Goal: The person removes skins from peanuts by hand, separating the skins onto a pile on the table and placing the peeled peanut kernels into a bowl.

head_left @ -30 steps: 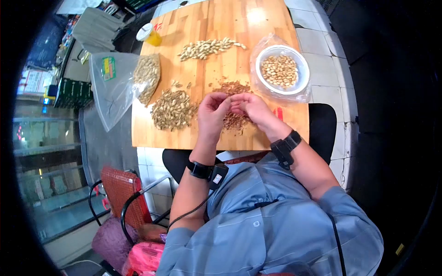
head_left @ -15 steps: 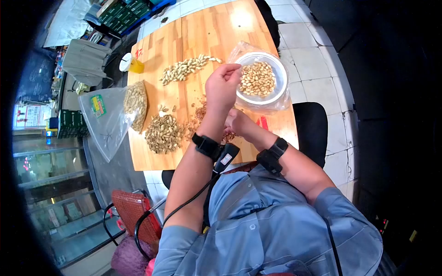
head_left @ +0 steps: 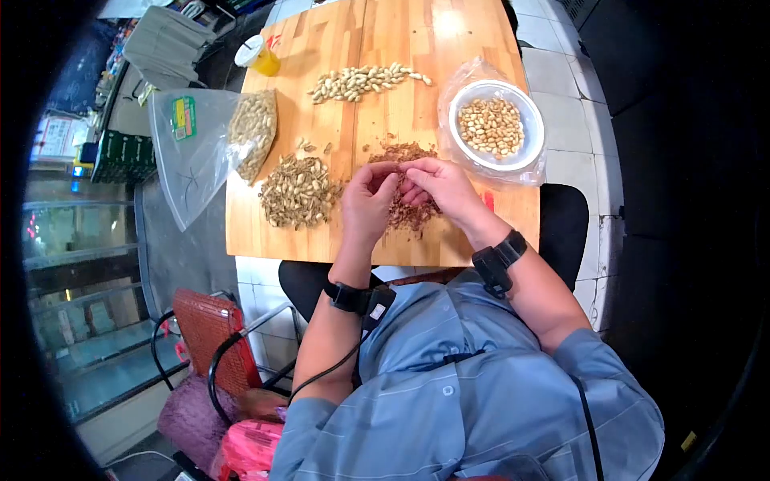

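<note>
My left hand [head_left: 367,200] and my right hand [head_left: 446,189] meet over the pile of reddish-brown peanut skins [head_left: 414,216], fingertips pinched together. Whatever sits between the fingers is too small and hidden to make out. To the right, a white bowl [head_left: 533,128] stands on a clear plastic bag [head_left: 449,84] and holds peeled peanut kernels [head_left: 491,128]. Left of my hands lies a heap of empty peanut shells [head_left: 295,192]. Farther back, unshelled peanuts [head_left: 361,82] lie in a loose row.
A clear bag of unshelled peanuts [head_left: 255,132] hangs partly past the left edge of the wooden table [head_left: 321,244]. A lidded cup with yellow drink [head_left: 261,58] stands at the back left. Beside me is a red chair [head_left: 207,337]; a dark seat [head_left: 564,228] is at the right.
My left hand has come back from the bowl's rim to meet my right hand over the skins. The camera view has shifted, so the table appears higher and farther right.
</note>
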The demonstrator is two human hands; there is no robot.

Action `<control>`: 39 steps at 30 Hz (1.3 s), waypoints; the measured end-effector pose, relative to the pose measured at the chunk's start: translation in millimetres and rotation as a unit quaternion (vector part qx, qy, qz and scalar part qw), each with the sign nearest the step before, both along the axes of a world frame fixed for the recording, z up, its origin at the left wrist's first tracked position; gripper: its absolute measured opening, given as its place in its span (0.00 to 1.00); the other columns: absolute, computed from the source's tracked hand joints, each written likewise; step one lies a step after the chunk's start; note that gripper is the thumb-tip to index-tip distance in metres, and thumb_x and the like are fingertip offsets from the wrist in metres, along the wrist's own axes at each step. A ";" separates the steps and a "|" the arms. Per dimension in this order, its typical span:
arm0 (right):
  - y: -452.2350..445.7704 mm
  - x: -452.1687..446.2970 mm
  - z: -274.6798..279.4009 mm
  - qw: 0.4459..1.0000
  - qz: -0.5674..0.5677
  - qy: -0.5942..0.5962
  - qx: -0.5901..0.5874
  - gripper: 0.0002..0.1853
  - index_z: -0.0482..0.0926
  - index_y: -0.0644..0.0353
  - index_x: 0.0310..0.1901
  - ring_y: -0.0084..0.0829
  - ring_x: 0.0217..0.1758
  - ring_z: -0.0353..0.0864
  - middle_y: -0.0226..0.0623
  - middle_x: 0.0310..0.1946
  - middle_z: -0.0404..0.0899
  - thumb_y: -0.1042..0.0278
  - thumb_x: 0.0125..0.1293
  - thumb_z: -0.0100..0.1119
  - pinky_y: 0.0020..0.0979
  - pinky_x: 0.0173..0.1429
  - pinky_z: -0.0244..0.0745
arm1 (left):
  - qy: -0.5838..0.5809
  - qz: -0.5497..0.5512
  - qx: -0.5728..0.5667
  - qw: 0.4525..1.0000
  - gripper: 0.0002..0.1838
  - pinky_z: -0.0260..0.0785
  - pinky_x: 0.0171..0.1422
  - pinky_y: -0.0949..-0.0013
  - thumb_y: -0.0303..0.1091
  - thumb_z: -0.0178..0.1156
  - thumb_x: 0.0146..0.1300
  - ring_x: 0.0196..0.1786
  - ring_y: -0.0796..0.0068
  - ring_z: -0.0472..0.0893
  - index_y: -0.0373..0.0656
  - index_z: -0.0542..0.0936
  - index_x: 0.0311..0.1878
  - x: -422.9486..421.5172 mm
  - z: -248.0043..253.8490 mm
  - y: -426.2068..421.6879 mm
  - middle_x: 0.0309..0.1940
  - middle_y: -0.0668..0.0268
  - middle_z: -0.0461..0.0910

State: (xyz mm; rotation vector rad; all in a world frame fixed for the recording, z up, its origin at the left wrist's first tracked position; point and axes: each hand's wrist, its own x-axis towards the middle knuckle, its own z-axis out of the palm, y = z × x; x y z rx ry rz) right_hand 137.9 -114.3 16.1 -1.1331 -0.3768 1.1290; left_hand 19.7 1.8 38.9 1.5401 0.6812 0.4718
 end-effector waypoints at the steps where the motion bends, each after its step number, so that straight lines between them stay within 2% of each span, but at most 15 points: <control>1: 0.4 -0.4 1.7 1.000 0.008 -0.003 -0.013 0.15 0.76 0.68 0.56 0.29 0.38 0.86 0.40 0.39 0.84 0.68 0.76 0.49 0.25 0.40 0.81 | -0.008 -0.003 -0.005 1.000 0.08 0.74 0.49 0.76 0.25 0.61 0.68 0.43 0.80 0.81 0.36 0.80 0.49 -1.1 -0.2 -0.4 0.42 0.64 0.84; 5: 2.4 -2.8 8.9 0.999 0.030 0.031 0.006 0.17 0.74 0.67 0.60 0.31 0.45 0.85 0.42 0.44 0.82 0.67 0.78 0.43 0.27 0.47 0.82 | -0.029 -0.003 0.004 1.000 0.09 0.74 0.49 0.76 0.25 0.62 0.67 0.43 0.80 0.81 0.36 0.80 0.49 -5.9 -4.2 -1.1 0.42 0.65 0.83; 8: 2.0 -2.2 6.2 0.998 0.039 0.035 0.017 0.18 0.71 0.67 0.62 0.30 0.46 0.84 0.42 0.47 0.81 0.68 0.78 0.43 0.28 0.49 0.82 | -0.026 0.005 -0.011 1.000 0.07 0.76 0.43 0.75 0.23 0.63 0.65 0.39 0.80 0.81 0.35 0.81 0.46 -7.1 -5.5 -2.6 0.37 0.66 0.83; 14: 3.4 -1.9 9.0 0.998 0.056 -0.013 0.008 0.19 0.67 0.65 0.66 0.28 0.46 0.83 0.40 0.50 0.80 0.69 0.77 0.44 0.28 0.50 0.82 | -0.019 0.001 0.161 0.987 0.07 0.75 0.39 0.72 0.22 0.66 0.60 0.34 0.76 0.80 0.37 0.82 0.42 -6.9 -4.8 -3.7 0.34 0.64 0.80; 17: 5.9 -6.2 6.1 0.998 0.046 -0.031 0.022 0.19 0.67 0.64 0.66 0.26 0.44 0.83 0.39 0.49 0.80 0.69 0.77 0.44 0.28 0.48 0.82 | -0.014 -0.010 0.196 0.980 0.07 0.74 0.38 0.72 0.22 0.66 0.59 0.33 0.75 0.80 0.38 0.83 0.41 -7.2 -2.6 -3.1 0.33 0.64 0.79; 20: 3.3 -4.6 8.9 0.995 0.065 -0.078 0.007 0.20 0.67 0.64 0.66 0.26 0.43 0.82 0.39 0.47 0.79 0.69 0.77 0.44 0.28 0.47 0.82 | 0.011 -0.029 0.185 0.982 0.06 0.74 0.37 0.73 0.23 0.67 0.59 0.33 0.76 0.80 0.37 0.82 0.40 -8.6 -5.7 -1.9 0.32 0.64 0.79; 23: 3.2 -6.0 5.1 0.995 0.069 -0.067 0.015 0.20 0.67 0.64 0.67 0.26 0.42 0.82 0.38 0.46 0.79 0.69 0.77 0.44 0.29 0.46 0.82 | 0.011 -0.021 0.149 0.989 0.06 0.73 0.37 0.73 0.24 0.67 0.60 0.32 0.78 0.79 0.37 0.82 0.40 -8.1 -10.5 -2.2 0.32 0.66 0.78; 26: 3.3 -7.2 3.7 0.995 0.070 -0.069 0.014 0.20 0.67 0.65 0.66 0.27 0.42 0.83 0.39 0.46 0.79 0.69 0.77 0.43 0.29 0.46 0.82 | 0.018 -0.015 0.092 0.996 0.05 0.73 0.37 0.75 0.26 0.66 0.63 0.33 0.81 0.78 0.37 0.82 0.41 -8.7 -12.1 -3.5 0.33 0.68 0.79; 29: 3.9 -9.1 3.4 0.997 0.070 -0.032 0.017 0.19 0.66 0.65 0.66 0.30 0.43 0.84 0.41 0.45 0.80 0.70 0.77 0.43 0.31 0.46 0.83 | -0.023 0.002 -0.017 1.000 0.06 0.73 0.39 0.76 0.27 0.64 0.66 0.35 0.82 0.78 0.37 0.81 0.43 -11.0 -21.7 -1.4 0.35 0.68 0.81; 32: 4.0 -7.1 0.6 0.998 0.053 -0.029 -0.015 0.17 0.71 0.65 0.62 0.29 0.43 0.85 0.38 0.40 0.82 0.69 0.76 0.45 0.30 0.46 0.82 | -0.037 0.035 -0.078 0.996 0.06 0.73 0.42 0.78 0.27 0.62 0.67 0.36 0.83 0.79 0.36 0.81 0.45 -11.0 -29.1 6.7 0.36 0.68 0.83; 35: 9.3 -9.7 -25.1 0.993 -0.002 -0.116 -0.006 0.16 0.76 0.66 0.56 0.30 0.39 0.85 0.40 0.33 0.83 0.66 0.75 0.49 0.29 0.43 0.81 | -0.040 0.042 -0.122 0.991 0.08 0.71 0.41 0.78 0.30 0.62 0.68 0.36 0.82 0.79 0.38 0.82 0.47 -4.5 -11.2 10.9 0.35 0.69 0.83; 38: 5.7 -3.6 -7.3 0.927 0.002 -0.369 -0.068 0.15 0.79 0.68 0.50 0.33 0.34 0.86 0.45 0.31 0.83 0.65 0.73 0.51 0.31 0.40 0.79 | -0.045 -0.012 -0.080 0.996 0.08 0.72 0.42 0.77 0.30 0.63 0.68 0.36 0.81 0.79 0.38 0.82 0.46 15.0 8.6 9.0 0.35 0.69 0.83; 39: 8.2 -6.3 -16.3 0.952 0.007 -0.298 -0.069 0.15 0.79 0.70 0.47 0.38 0.32 0.85 0.50 0.32 0.82 0.65 0.73 0.50 0.34 0.39 0.79 | -0.025 -0.003 -0.085 0.996 0.05 0.73 0.42 0.78 0.25 0.63 0.66 0.36 0.83 0.80 0.36 0.81 0.43 28.1 25.7 -0.2 0.34 0.69 0.83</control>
